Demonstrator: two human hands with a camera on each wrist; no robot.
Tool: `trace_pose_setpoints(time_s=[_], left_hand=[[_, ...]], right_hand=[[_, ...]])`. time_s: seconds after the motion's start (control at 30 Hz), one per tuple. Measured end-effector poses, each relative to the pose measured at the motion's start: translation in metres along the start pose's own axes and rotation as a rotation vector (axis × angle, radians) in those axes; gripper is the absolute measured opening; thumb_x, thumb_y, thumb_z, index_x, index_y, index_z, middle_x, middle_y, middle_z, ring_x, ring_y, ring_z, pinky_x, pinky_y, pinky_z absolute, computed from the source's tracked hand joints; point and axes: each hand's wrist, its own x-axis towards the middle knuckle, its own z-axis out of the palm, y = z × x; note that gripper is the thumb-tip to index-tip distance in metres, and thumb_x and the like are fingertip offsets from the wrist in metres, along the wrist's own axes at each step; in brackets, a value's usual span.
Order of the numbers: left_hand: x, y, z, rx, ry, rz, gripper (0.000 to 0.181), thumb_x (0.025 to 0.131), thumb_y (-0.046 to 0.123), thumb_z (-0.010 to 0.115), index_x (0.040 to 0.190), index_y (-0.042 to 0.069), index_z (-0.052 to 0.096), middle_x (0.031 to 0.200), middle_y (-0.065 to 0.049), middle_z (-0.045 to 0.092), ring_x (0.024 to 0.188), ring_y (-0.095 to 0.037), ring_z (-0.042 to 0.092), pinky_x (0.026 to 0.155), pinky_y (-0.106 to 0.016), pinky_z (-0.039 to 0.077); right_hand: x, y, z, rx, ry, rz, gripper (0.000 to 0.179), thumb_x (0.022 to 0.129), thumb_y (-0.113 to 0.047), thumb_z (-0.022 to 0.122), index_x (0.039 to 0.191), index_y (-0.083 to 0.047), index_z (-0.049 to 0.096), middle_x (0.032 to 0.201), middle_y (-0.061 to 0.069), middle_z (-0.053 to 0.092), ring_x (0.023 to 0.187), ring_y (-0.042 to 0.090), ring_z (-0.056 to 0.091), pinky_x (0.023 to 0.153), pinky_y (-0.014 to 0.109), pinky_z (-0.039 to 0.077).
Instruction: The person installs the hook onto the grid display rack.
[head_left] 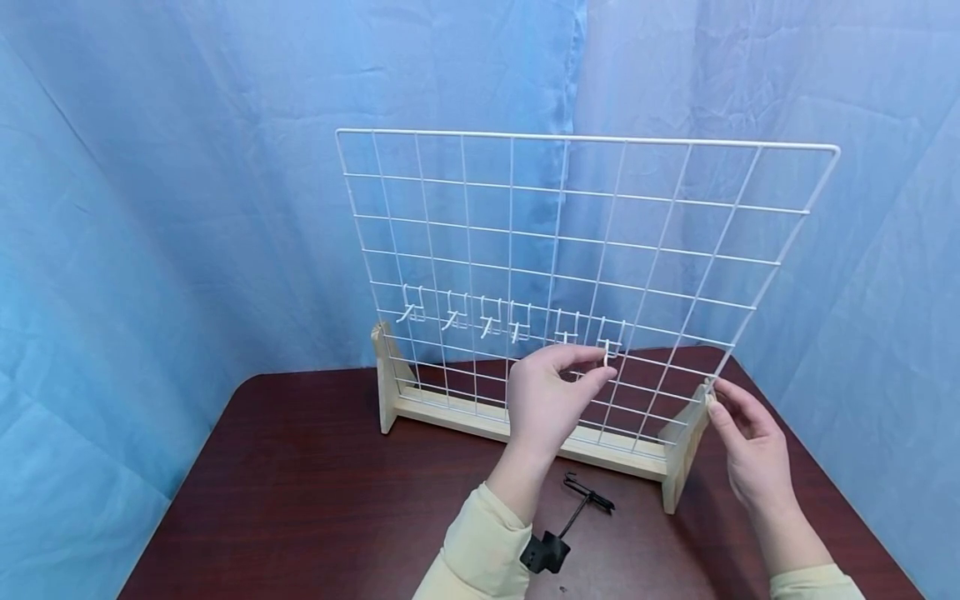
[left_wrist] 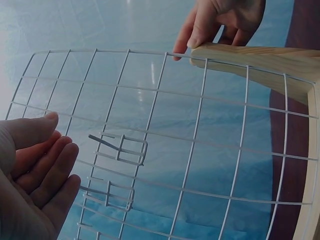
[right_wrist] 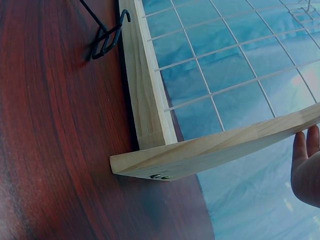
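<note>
My left hand (head_left: 551, 392) is at the rightmost white wire hook (head_left: 609, 346). Its thumb and fingers stand apart near the hook's prong, and the left wrist view shows a small gap between them. More white hooks (head_left: 453, 317) hang in a row to the left on the white wire grid (head_left: 660, 246). With thumb and fingertips, my right hand (head_left: 757, 454) grips the top of the right end piece of the wooden stand (head_left: 682, 446), beside the grid's edge. The stand holds the grid upright.
A black wire hook (head_left: 588, 493) lies on the dark red table (head_left: 315, 492) in front of the stand. Close to my left sleeve is a black block (head_left: 546, 552). Blue cloth (head_left: 225, 167) hangs behind and at the sides of the table.
</note>
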Motion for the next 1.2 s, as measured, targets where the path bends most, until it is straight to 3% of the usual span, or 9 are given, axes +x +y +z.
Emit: trace_pose_setpoints(time_s=[0.27, 0.6, 0.77, 1.0, 1.2], left_hand=[[-0.011, -0.006, -0.001, -0.091, -0.006, -0.032, 0.022, 0.081, 0.018, 0.083, 0.102, 0.016, 0.08, 0.091, 0.007, 0.075, 0.083, 0.001, 0.065, 0.067, -0.019, 0.052], [-0.026, -0.018, 0.002, -0.117, -0.017, -0.027, 0.022, 0.081, 0.017, 0.083, 0.102, 0.017, 0.08, 0.095, 0.009, 0.075, 0.094, 0.0, 0.066, 0.076, -0.019, 0.052], [-0.035, -0.026, 0.007, -0.138, -0.024, -0.063, 0.021, 0.081, 0.015, 0.083, 0.101, 0.016, 0.08, 0.093, 0.009, 0.075, 0.091, 0.0, 0.066, 0.073, -0.02, 0.053], [-0.042, -0.036, 0.013, -0.064, -0.097, -0.088, 0.019, 0.08, 0.019, 0.084, 0.099, 0.016, 0.081, 0.092, 0.01, 0.075, 0.091, 0.0, 0.066, 0.077, -0.019, 0.051], [-0.048, -0.045, 0.016, 0.009, -0.173, -0.147, 0.018, 0.079, 0.022, 0.084, 0.096, 0.018, 0.081, 0.091, 0.013, 0.075, 0.09, 0.002, 0.066, 0.076, -0.02, 0.052]], right_hand=[[0.0, 0.0, 0.0, -0.002, 0.003, 0.002, 0.035, 0.094, 0.016, 0.051, 0.128, 0.013, 0.057, 0.109, 0.002, 0.068, 0.093, 0.009, 0.061, 0.079, 0.014, 0.049], [0.0, 0.001, -0.001, 0.0, 0.001, 0.005, 0.035, 0.095, 0.016, 0.05, 0.128, 0.013, 0.057, 0.109, 0.002, 0.067, 0.094, 0.009, 0.06, 0.08, 0.014, 0.049], [0.0, 0.001, -0.001, 0.003, 0.0, 0.003, 0.035, 0.094, 0.016, 0.051, 0.128, 0.012, 0.057, 0.109, 0.002, 0.068, 0.094, 0.009, 0.061, 0.08, 0.014, 0.05], [0.0, 0.001, -0.001, 0.007, -0.002, -0.001, 0.035, 0.094, 0.017, 0.05, 0.129, 0.013, 0.057, 0.108, 0.002, 0.068, 0.094, 0.009, 0.061, 0.08, 0.014, 0.05], [0.0, 0.001, -0.001, -0.009, 0.003, 0.005, 0.035, 0.095, 0.016, 0.051, 0.128, 0.012, 0.058, 0.109, 0.001, 0.068, 0.094, 0.009, 0.061, 0.08, 0.014, 0.049]])
